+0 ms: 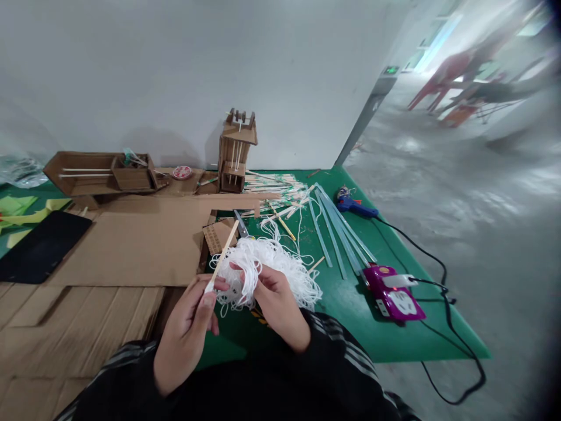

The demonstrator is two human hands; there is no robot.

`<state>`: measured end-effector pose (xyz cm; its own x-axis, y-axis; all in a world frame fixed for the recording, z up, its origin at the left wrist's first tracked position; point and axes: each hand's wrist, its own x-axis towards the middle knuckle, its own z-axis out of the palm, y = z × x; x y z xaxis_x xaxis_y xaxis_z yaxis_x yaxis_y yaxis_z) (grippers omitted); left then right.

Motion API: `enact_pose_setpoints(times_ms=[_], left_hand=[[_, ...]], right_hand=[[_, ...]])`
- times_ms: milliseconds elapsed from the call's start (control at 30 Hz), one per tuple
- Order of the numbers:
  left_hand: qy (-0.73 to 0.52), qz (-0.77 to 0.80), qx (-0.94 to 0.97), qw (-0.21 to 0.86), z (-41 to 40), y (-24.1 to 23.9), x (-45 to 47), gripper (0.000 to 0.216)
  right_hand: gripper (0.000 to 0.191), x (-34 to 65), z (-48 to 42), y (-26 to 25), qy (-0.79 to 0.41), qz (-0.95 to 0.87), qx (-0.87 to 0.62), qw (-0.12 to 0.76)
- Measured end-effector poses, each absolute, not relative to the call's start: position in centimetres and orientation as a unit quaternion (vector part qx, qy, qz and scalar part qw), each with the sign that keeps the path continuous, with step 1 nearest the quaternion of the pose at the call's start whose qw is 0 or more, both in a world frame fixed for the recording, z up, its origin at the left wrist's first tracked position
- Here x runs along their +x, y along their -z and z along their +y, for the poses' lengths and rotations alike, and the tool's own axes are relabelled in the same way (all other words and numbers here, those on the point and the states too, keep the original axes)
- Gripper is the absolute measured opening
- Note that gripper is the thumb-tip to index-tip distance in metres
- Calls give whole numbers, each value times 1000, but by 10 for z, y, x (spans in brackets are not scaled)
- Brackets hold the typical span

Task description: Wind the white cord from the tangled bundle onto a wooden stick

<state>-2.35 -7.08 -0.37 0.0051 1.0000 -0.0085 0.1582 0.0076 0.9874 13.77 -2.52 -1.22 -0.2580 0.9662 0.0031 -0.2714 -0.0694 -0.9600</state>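
Observation:
My left hand [188, 327] is closed round the lower end of a thin wooden stick [225, 251], which tilts up and to the right. Something white, possibly wound string, covers the stick where thumb and fingers pinch it. Loops of white string [249, 275] are gripped in my right hand [278, 301], its fingers partly hidden behind them. These loops belong to, or hang over, a big tangled heap of white string [298, 275] on the green table [350, 339]. A cardboard piece [217, 235] and a metal blade or ruler [241, 223] lie just beyond the heap.
Clear glue sticks [337, 234] fan out at right, near a blue glue gun [357, 206] and a purple power strip [392, 292] with black cables. Cardboard models [236, 158] and wooden sticks [272, 184] line the wall. Cardboard sheets [140, 240] and a black tablet-like slab [41, 245] lie left.

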Motion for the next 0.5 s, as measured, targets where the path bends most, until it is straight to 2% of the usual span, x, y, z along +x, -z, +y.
enact_pose_setpoints(times_ms=[167,367,500], left_hand=[[-442,546,532,474,-71,1,-23,30],[-404,539,490,553,-67,8,-22,41],[-448,510,358,640,-67,13,-15,44]], right_hand=[[32,137,-27,11,-628,-493,-373,472],[7,140,-31,2,-565,-605,-392,401],[11,142,-34,-2,-490,-664,-450,343]])
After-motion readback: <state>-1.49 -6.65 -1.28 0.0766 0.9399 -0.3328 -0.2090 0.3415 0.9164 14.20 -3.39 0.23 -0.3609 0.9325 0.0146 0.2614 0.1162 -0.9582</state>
